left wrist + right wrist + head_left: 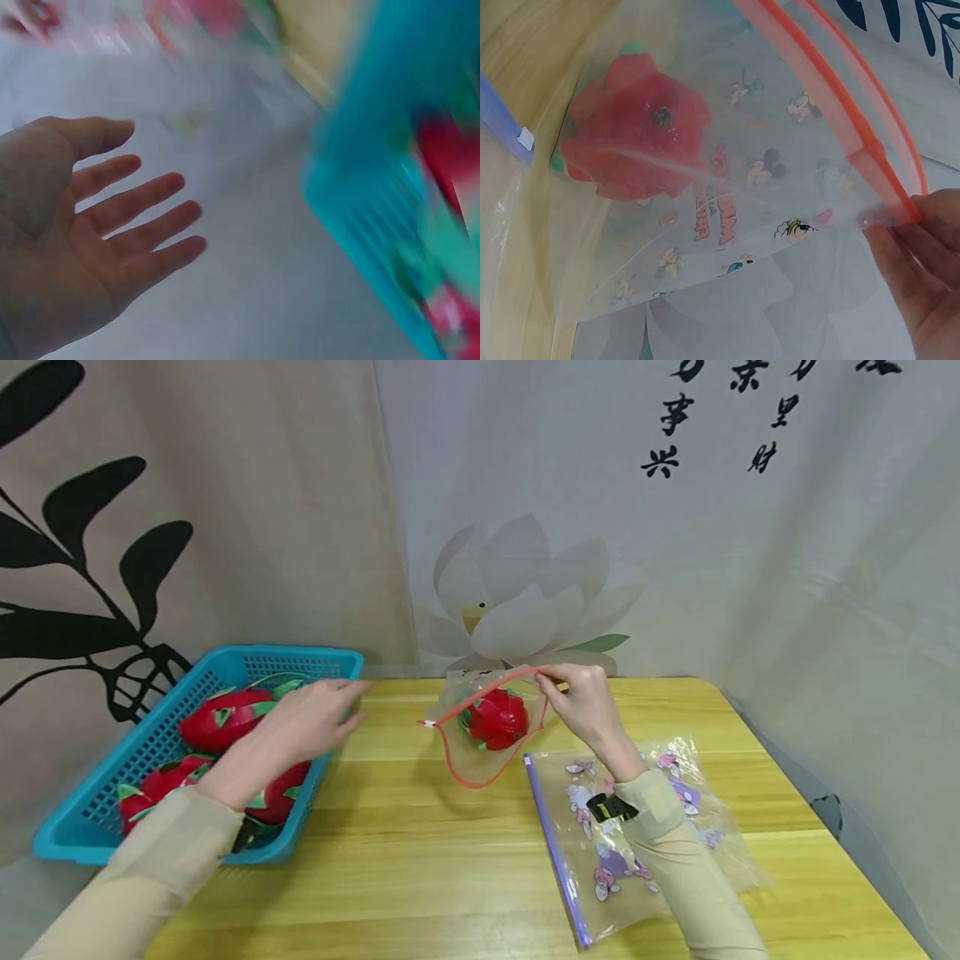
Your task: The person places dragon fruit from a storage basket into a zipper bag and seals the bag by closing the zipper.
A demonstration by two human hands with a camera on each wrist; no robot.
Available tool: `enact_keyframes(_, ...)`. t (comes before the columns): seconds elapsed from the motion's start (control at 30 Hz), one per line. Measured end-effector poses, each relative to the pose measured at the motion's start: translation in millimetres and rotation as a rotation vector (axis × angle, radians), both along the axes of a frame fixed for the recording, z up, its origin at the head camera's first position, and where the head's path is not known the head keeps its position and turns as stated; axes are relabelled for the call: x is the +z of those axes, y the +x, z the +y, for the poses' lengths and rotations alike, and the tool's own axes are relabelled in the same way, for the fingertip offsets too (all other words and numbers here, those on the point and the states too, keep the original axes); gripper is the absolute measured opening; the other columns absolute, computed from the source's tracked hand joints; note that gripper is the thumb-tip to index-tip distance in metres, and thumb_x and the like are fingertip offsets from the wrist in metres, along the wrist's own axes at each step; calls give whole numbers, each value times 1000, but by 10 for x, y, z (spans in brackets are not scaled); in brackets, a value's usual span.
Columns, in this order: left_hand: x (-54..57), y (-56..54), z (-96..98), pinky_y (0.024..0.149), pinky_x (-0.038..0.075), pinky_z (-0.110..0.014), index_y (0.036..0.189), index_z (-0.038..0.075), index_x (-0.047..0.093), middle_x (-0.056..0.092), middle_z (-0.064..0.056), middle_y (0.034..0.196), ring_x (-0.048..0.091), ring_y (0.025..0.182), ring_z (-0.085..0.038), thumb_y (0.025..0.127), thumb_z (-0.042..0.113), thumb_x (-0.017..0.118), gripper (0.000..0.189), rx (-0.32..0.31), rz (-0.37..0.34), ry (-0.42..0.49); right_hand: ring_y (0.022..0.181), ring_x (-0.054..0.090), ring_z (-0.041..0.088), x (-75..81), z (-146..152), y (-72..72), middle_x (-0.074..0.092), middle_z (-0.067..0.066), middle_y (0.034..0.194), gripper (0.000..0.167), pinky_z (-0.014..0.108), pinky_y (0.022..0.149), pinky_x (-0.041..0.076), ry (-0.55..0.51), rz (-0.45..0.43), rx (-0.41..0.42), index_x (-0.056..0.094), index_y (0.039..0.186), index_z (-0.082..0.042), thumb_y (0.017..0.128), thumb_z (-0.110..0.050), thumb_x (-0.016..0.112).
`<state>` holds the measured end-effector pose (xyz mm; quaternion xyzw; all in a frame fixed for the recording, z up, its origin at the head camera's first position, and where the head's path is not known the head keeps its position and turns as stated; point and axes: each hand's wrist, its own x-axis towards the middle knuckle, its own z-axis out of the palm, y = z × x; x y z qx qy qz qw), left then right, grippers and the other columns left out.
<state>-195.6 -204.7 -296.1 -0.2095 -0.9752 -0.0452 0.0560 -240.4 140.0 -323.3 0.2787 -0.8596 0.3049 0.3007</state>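
My right hand [587,700] pinches the red-edged rim of a clear zip bag [810,75] at its corner, thumb below and fingers above. The bag's mouth gapes, and a red dragon fruit [497,720] with green tips lies inside it. Cartoon figures are printed on the bag's clear side. My left hand [112,217] holds nothing, its fingers straight and spread. In the head view that hand [318,714] hovers over the right rim of a blue basket [161,706]. Inside the basket lie several dragon fruits [225,720], partly hidden by my left forearm.
A second clear zip bag [555,852] with a purple zip edge and printed cartoon figures lies flat under my right forearm. The wooden table [420,877] ends at a printed cloth backdrop [525,460] behind it.
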Motion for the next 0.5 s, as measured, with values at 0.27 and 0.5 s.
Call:
enact_keyframes(0.27, -20, -421, -1112, 94, 40, -66, 139, -7, 35, 39, -39, 135, 39, 122, -55, 90, 20, 61, 62, 221, -202, -153, 75, 72, 24, 2, 14, -9, 75, 15, 87, 12, 32, 61, 59, 4, 14, -4, 75, 91, 2, 86, -4, 66)
enact_keyframes(0.5, -219, -501, -1630, 91, 32, -76, 143, -4, 22, 25, -44, 137, 26, 123, -62, 86, 38, 64, 83, 259, -360, -123, 75, 72, 23, 8, 10, -17, 75, 15, 87, 12, 31, 62, 59, -1, 16, -1, 75, 92, 2, 87, -4, 66)
